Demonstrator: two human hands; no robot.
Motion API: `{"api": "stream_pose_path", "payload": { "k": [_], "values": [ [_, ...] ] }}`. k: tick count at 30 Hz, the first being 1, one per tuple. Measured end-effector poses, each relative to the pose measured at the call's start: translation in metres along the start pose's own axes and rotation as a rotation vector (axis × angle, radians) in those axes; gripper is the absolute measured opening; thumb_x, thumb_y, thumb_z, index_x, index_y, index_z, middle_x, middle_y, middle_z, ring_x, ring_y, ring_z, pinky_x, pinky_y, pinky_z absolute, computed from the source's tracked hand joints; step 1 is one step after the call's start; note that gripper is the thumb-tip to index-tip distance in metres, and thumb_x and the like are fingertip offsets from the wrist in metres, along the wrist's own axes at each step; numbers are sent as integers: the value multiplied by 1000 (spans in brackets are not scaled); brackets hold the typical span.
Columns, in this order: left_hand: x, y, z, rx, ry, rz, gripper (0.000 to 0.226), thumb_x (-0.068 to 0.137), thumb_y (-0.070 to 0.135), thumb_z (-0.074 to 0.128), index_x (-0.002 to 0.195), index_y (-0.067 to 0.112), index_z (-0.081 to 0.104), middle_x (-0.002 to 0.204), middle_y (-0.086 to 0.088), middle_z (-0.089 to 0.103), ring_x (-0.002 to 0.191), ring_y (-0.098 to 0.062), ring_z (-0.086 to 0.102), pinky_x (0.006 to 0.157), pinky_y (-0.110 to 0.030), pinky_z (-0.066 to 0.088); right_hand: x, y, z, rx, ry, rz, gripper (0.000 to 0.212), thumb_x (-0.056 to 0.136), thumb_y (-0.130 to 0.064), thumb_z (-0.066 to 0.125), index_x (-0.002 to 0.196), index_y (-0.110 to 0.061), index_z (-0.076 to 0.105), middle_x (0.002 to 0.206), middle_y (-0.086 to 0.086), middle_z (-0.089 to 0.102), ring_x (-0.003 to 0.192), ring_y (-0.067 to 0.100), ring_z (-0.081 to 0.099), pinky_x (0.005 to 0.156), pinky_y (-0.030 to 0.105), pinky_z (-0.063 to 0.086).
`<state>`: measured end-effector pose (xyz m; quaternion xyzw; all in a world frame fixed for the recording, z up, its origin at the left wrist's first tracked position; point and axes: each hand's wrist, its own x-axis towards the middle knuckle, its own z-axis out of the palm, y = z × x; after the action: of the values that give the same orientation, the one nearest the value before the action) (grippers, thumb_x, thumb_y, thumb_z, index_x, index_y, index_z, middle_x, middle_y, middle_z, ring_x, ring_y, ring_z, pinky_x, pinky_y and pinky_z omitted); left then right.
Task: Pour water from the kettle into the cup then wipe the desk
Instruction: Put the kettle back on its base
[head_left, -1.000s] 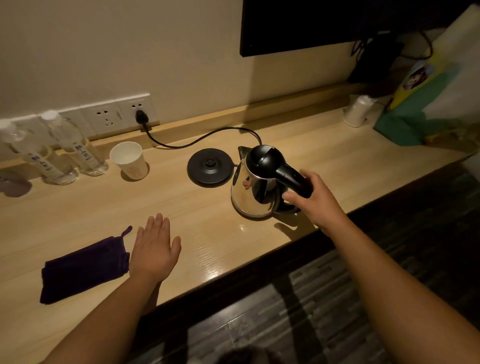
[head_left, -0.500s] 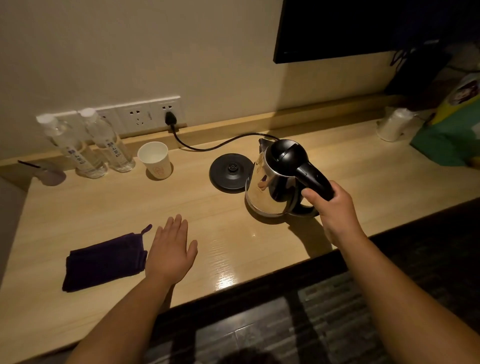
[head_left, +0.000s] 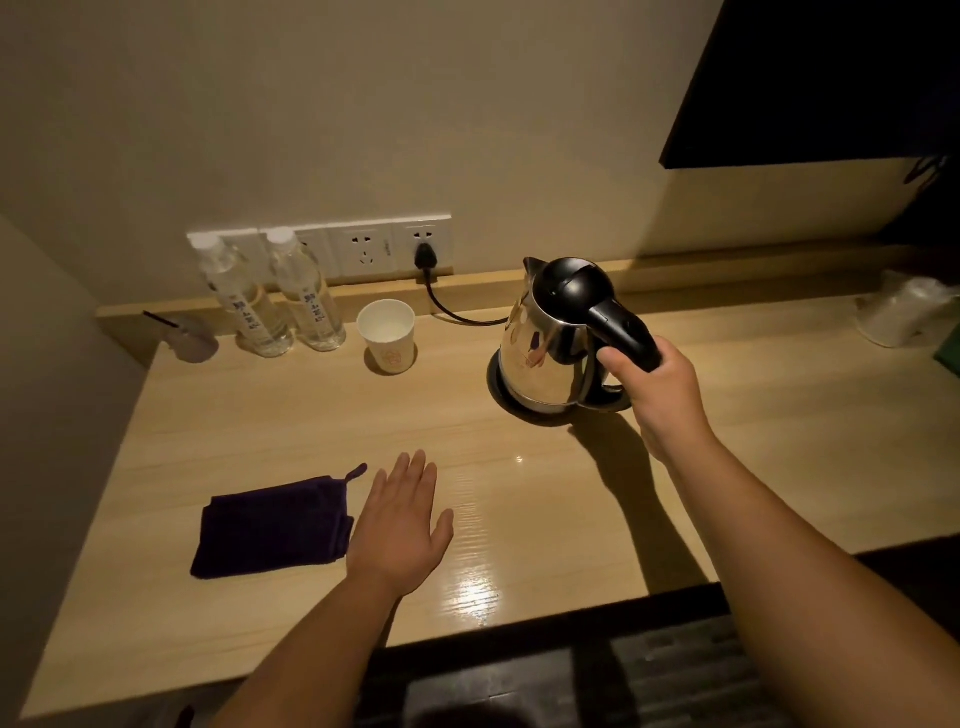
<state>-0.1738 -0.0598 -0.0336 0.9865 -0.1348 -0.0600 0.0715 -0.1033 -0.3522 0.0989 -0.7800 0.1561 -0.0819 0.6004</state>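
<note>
Steel kettle (head_left: 545, 343) upright; right hand (head_left: 657, 387) fingers (head_left: 610, 358) wrapped round handle.

both forearms and hands (head_left: 400, 525) bare, no sleeves, rings or watch.
</note>
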Motion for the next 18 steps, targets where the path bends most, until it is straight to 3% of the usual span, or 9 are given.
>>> {"api": "stream_pose_path", "payload": {
  "k": [5, 18],
  "values": [
    [1, -1, 2, 4, -1, -2, 70, 95, 54, 15, 153, 15, 13, 161, -5, 3, 147, -19, -6, 116, -36, -12, 8, 2, 6, 7, -6, 2, 24, 79, -41, 72, 98, -42, 58, 99, -8, 66, 91, 6, 61, 67, 21, 43],
    [0, -1, 3, -7, 4, 2, 69, 96, 53, 17, 153, 14, 13, 161, -5, 3, 147, -19, -7, 116, -37, -12, 18, 9, 11, -38, -26, 0, 28, 79, -43, 71, 103, -37, 58, 100, -4, 65, 93, 12, 61, 71, 27, 47]
  ]
}}
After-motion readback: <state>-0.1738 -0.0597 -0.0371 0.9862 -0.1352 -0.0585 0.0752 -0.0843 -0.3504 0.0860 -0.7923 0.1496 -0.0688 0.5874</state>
